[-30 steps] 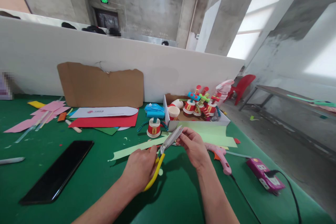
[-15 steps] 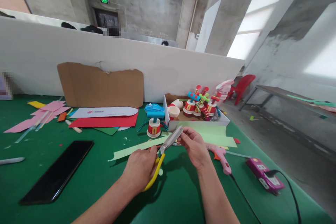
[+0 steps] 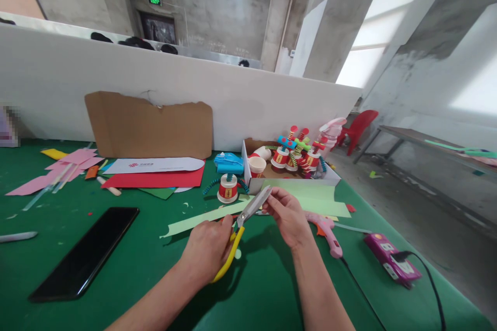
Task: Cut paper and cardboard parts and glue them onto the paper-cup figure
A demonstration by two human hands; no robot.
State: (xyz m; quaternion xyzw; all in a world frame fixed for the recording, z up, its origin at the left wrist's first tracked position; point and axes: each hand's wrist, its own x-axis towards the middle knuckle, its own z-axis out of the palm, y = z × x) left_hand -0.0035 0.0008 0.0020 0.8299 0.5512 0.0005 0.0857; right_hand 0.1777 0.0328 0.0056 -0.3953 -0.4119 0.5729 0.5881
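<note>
My left hand (image 3: 205, 251) is closed around the yellow handles of a pair of scissors (image 3: 254, 207), whose blades point up and to the right. At the blade tips, my right hand (image 3: 287, 217) pinches with thumb and fingers; whatever lies between them is too small or hidden to make out. Behind the scissors, a pale green paper strip (image 3: 202, 220) lies on the table. A red-and-white paper cup figure (image 3: 227, 190) with coiled teal arms stands just beyond the strip. Near my right wrist rests a pink glue gun (image 3: 330, 238).
A white-sided box (image 3: 291, 185) holds several cup figures. A purple power unit (image 3: 392, 258) with a black cable sits at right. On the left are a black phone (image 3: 85, 253), pink paper (image 3: 73, 165) and a red sheet (image 3: 155, 181). Brown cardboard (image 3: 149, 126) leans against a white partition (image 3: 233, 98).
</note>
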